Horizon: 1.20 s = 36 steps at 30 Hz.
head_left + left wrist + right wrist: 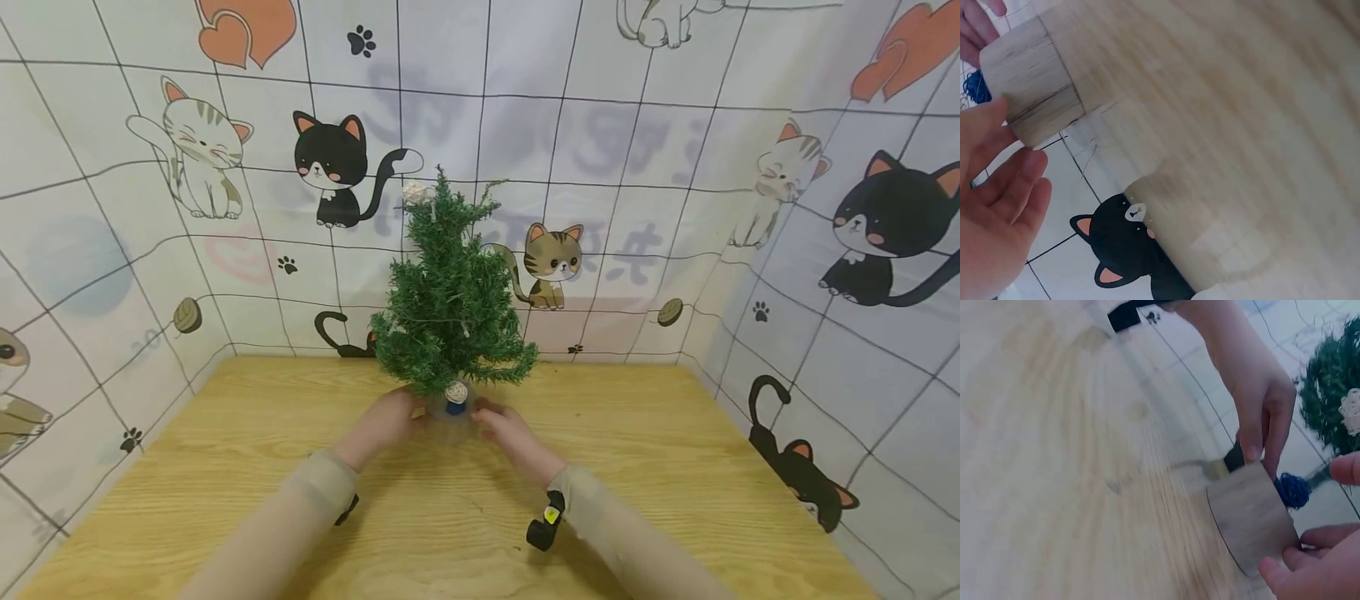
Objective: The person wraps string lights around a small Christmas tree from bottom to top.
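Note:
A small artificial Christmas tree [453,308] stands upright on the table, in a round pot [1250,515] with a wood-grain side. My left hand [386,423] grips the pot from the left; in the left wrist view its thumb and fingers lie at the rim. From the other side my right hand [516,435] holds the pot, with fingers at its edge in the right wrist view. At the trunk's foot sits a blue woven ball [1292,490]. One white woven ball [456,392] hangs low at the front, another white ball [417,193] near the top left.
The light wooden table [637,467] reaches back to a white gridded wall cloth [675,208] with printed cats, which also closes off both sides. A black wrist camera mount [545,523] juts from the right sleeve.

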Available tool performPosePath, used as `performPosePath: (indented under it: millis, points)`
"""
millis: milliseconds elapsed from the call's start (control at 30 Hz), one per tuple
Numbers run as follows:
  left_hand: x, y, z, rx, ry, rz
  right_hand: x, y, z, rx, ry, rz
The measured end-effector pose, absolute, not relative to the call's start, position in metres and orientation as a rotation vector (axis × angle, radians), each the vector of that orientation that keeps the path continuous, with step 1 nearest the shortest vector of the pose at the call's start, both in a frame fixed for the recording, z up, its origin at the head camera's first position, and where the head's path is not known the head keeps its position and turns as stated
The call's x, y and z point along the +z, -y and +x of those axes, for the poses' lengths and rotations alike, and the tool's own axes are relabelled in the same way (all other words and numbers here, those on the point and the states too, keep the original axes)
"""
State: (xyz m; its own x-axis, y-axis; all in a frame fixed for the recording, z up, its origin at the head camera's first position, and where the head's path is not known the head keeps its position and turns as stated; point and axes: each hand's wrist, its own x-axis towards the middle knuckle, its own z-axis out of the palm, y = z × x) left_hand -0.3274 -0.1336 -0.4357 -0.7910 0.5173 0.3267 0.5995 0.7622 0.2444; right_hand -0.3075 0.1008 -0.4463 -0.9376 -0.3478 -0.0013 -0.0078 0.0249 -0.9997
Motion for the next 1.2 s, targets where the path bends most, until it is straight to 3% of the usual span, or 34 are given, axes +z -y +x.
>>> performPosePath:
  millis: [533, 1200]
  points:
    - [-0.436, 0.109, -0.316, -0.103, 2.521, -0.658, -0.461, -0.095, -0.357, -2.174, -1.847, -0.304]
    - [-0.437, 0.088, -0.315, 0.151, 2.311, -0.467, -0.454, -0.094, -0.373, -2.171, -1.836, -0.229]
